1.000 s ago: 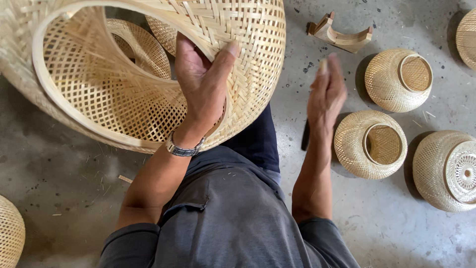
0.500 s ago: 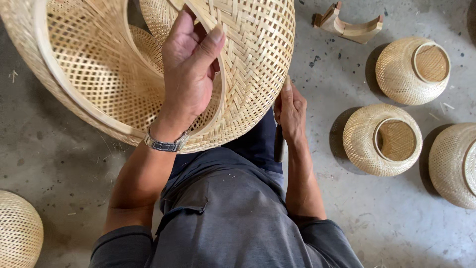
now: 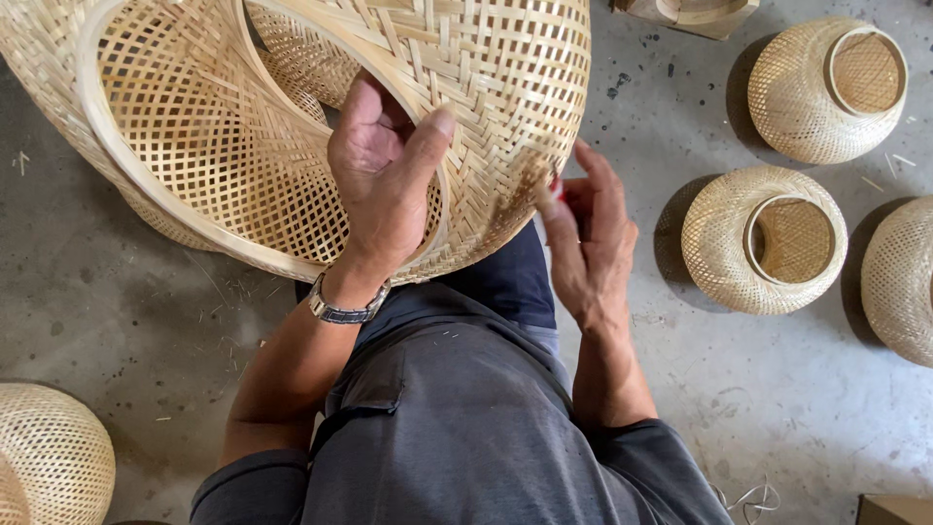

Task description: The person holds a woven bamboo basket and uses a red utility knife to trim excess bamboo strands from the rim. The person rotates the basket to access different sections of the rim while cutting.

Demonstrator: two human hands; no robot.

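A large woven bamboo basket (image 3: 505,87), pale yellow and open at its wide rim, rests tilted on my lap. My left hand (image 3: 384,175) grips the rim from inside, thumb pressed on the outer weave; a metal watch sits on that wrist. My right hand (image 3: 588,233) is at the basket's lower right side, fingers pinched around a small red item that is mostly hidden. Its fingertips touch the weave.
Three smaller round woven baskets stand on the concrete floor to the right (image 3: 826,87), (image 3: 763,238), (image 3: 899,282). Another woven basket (image 3: 49,457) sits at lower left. A wooden piece (image 3: 695,12) lies at the top edge. A brown box corner (image 3: 894,507) shows at bottom right.
My right hand has come in from the floor on the right to the basket's side, now pinching a small red item. The left hand kept its grip while the basket shifted slightly.
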